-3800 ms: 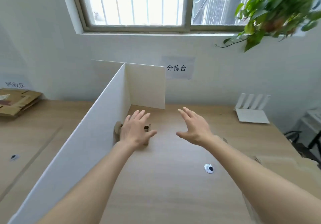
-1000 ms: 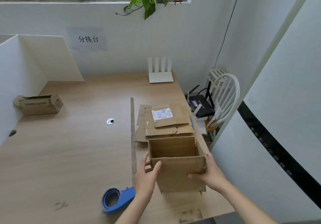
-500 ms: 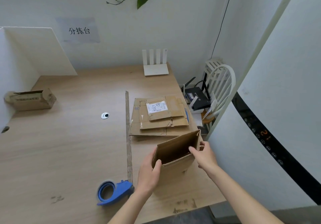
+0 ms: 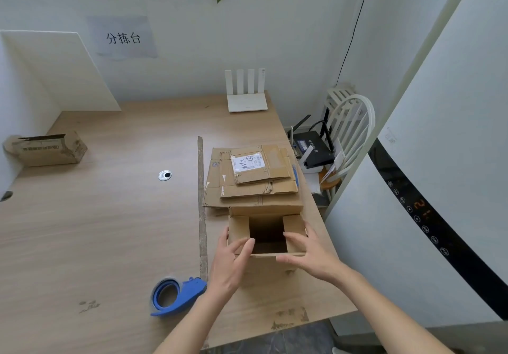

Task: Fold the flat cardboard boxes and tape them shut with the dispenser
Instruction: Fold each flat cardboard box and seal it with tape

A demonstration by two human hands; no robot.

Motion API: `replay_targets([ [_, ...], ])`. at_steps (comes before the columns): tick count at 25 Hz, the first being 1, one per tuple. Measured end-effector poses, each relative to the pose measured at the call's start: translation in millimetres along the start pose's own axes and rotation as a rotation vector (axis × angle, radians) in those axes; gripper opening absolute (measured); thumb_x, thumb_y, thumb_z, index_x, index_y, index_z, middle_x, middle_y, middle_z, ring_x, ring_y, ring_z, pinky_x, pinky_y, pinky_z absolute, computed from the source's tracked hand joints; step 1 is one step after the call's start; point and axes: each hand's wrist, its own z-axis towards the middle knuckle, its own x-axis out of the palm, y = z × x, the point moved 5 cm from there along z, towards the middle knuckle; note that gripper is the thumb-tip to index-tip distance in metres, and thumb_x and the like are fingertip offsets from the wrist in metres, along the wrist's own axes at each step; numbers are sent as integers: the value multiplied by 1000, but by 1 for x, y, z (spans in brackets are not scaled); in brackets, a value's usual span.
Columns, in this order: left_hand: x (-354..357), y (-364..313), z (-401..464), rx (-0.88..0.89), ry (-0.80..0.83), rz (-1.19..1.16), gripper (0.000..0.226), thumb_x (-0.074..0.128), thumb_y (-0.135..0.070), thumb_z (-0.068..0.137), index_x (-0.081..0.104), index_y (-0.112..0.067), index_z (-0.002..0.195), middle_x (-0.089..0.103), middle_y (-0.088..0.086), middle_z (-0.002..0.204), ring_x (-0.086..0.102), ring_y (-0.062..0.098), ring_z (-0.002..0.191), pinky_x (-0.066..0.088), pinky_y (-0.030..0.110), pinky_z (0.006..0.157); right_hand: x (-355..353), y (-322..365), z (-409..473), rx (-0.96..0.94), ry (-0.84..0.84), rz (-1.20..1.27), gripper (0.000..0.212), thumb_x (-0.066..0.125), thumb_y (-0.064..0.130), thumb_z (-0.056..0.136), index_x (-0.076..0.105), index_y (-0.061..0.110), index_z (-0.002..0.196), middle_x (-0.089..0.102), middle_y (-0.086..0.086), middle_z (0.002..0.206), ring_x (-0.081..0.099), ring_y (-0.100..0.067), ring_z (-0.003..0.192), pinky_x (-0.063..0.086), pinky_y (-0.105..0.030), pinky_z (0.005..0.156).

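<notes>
Both hands on open box [image 4: 266, 232]: left hand [image 4: 229, 261] presses left flap, right hand [image 4: 310, 254] presses right flap, fingers straight.

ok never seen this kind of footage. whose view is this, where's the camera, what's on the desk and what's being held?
There is no machine here: a person wears one wide-angle camera on the head, looking forward and down, so you see their own two bare hands. The left hand and right hand each press a side flap inward on an upright cardboard box whose top is open. It stands on a wooden desk. Just beyond it lies a stack of flat cardboard boxes, the top one bearing a white label. A blue tape dispenser lies near the left wrist, untouched. A smaller box sits far left, and a white router at the back.
</notes>
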Motion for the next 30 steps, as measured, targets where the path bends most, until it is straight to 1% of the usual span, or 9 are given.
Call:
replay_targets([
  [3, -16, 5, 10, 52, 3, 92, 72, 59, -83, 72, 62, -35, 125, 34, -19, 148, 40, 3, 133, 41, 34, 104, -14, -8, 5, 4, -292, 12, 63, 67, 74, 76, 53, 38, 126, 52, 10, 141, 54, -19, 130, 52, -35, 98],
  [6, -26, 11, 19, 67, -89, 102, 86, 75, -54, 81, 29, -38, 151, 49, -16, 135, 59, 7, 104, 54, 36, 87, -21, -16, 17, 15, -428, 68, 87, 78, 56, 80, 25, 39, 146, 56, 10, 136, 67, -15, 97, 57, -42, 88],
  [8, -30, 8, 31, 79, -68, 102, 104, 79, -42, 83, 8, -44, 158, 41, -19, 143, 58, 9, 107, 52, 36, 90, -24, -12, 25, -41, -389, 64, 100, 79, 45, 84, 8, 49, 155, 44, 18, 139, 67, -12, 90, 56, -42, 89],
  [13, -24, 8, 36, 284, 63, 370, 51, 61, -46, 96, 45, -36, 143, 2, -27, 164, 40, 12, 141, 43, 40, 108, -10, -12, 28, -173, -235, -140, 47, 50, 48, 103, 37, 43, 148, 17, 13, 167, 41, -18, 143, 43, -37, 106],
  [17, -1, 20, 36, 360, 111, 662, 86, 50, -85, 78, 29, -28, 140, -22, -11, 166, -15, 18, 155, 1, 52, 122, 5, -24, 31, -205, -148, -171, 65, 42, 69, 95, 12, 51, 150, -13, 24, 165, 24, -20, 152, 41, -50, 112],
  [19, 3, 15, 43, 407, 123, 799, 98, 55, -88, 70, 28, -23, 138, -22, -5, 166, -27, 23, 151, -6, 56, 122, 2, -26, 36, -209, -119, -262, 83, 49, 80, 85, 6, 51, 150, -20, 23, 163, 21, -22, 152, 40, -53, 113],
  [24, 2, 11, 51, 470, 99, 895, 102, 52, -81, 76, 24, -22, 155, 20, 7, 158, 15, 39, 145, 32, 54, 116, -1, -24, 45, -287, -97, -219, 97, 68, 75, 75, 14, 43, 149, -14, 24, 163, 18, -17, 153, 36, -51, 117],
  [27, -2, 11, 47, 561, 113, 878, 104, 54, -84, 72, 32, -23, 154, 30, 7, 145, 25, 34, 134, 39, 49, 111, -2, -30, 39, -312, -97, -264, 94, 63, 82, 71, 22, 42, 145, 6, 19, 159, 35, -18, 142, 46, -48, 108],
  [30, -3, 13, 45, 552, 145, 884, 103, 53, -85, 73, 32, -23, 153, 29, 8, 145, 23, 31, 136, 35, 47, 113, 11, -43, 36, -294, -95, -263, 91, 59, 83, 74, 19, 47, 148, 4, 21, 162, 31, -16, 145, 48, -47, 105],
])
